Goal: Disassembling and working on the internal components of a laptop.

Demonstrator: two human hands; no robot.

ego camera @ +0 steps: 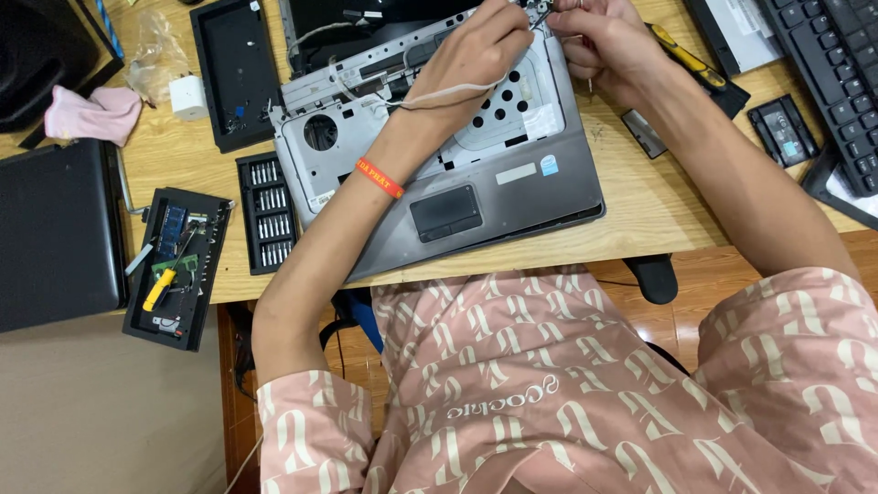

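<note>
Item: a grey laptop base (512, 197), keyboard removed, lay tilted across the wooden desk (640, 215) with its touchpad (445, 212) toward you and the perforated metal plate (498, 105) exposed. Your left hand (480, 55) reached over the chassis to its far edge, fingers drawn together on a small metal part near the hinge (540, 13); whether they truly pinched it could not be told from this view. Your right hand (608, 37) met it at the same spot, fingers curled closed, apparently around a thin tool or the same small part, too small to name. A white cable (439, 95) ran under your left wrist, touching it, and an orange wristband (380, 177) sat on that forearm. Accessories: a tray of screwdriver bits (268, 212) just beside the laptop's left edge; an open black case (178, 265) holding a yellow-handled screwdriver (157, 289) and a green memory module (181, 265); a black cover panel (236, 69); a white charger plug (189, 97); a pink cloth (91, 112); a yellow-handled tool (688, 60) near your right forearm; a black keyboard (837, 78) at the far right. Handling note, as a judgement: work at the hinge went best with the left hand steadying the part while the right moved squarely, and with your wrist kept light on the white cable so it was not tugged from its routing.
</note>
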